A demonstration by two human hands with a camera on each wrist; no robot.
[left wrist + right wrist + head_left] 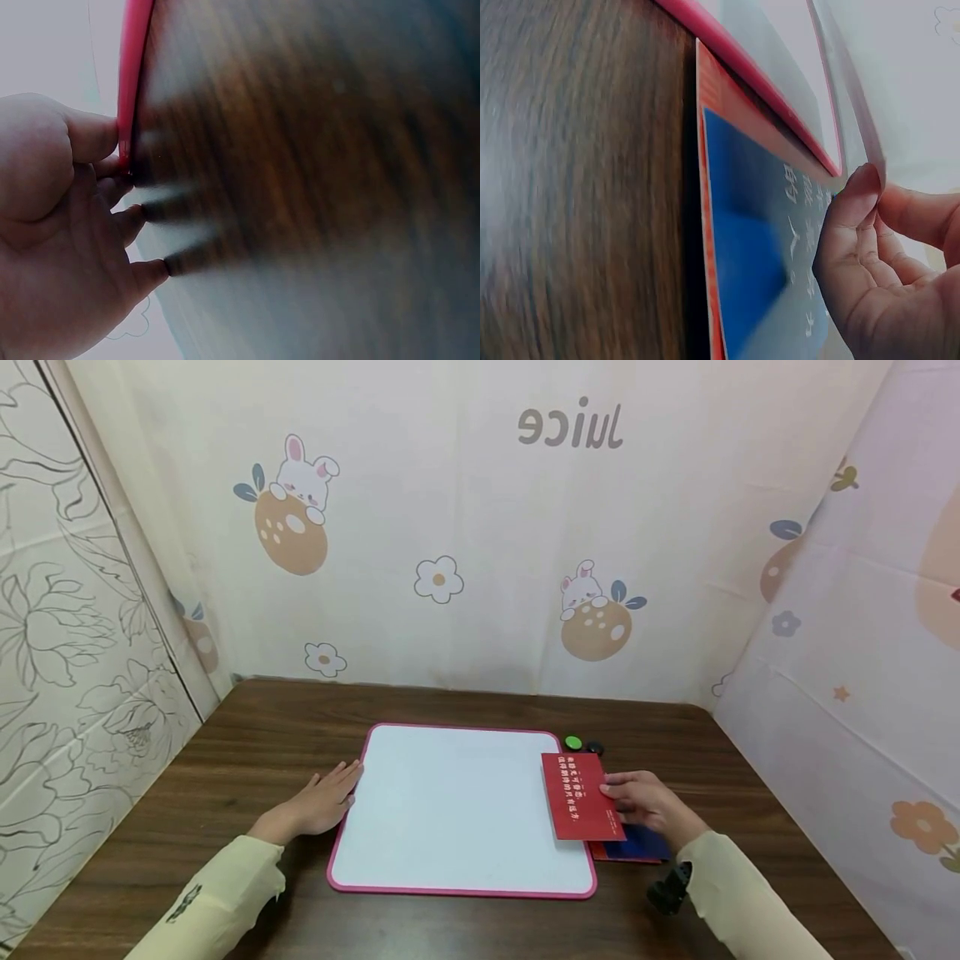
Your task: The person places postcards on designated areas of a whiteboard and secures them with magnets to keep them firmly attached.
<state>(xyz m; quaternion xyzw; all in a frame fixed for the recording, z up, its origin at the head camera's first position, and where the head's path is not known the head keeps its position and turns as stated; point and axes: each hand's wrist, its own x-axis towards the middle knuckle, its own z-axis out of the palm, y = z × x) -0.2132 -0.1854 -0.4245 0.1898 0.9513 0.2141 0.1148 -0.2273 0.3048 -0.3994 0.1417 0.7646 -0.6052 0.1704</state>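
Note:
A red card (573,802) with white lettering is pinched at its right edge between the thumb and fingers of my right hand (647,803). The card overlaps the right side of a whiteboard (450,814) with a pink rim. Below that hand lie a blue card (742,225) with white writing and, under it, an orange-red card (714,82), both beside the board's rim. My left hand (321,800) rests at the board's left edge, fingers extended, the fingertips touching the rim and the table in the left wrist view (67,225).
A green round magnet-like disc (573,742) and a black one (595,748) lie by the board's upper right corner. The brown wooden table (187,785) ends at a patterned curtain (480,527) behind, with more curtain on both sides.

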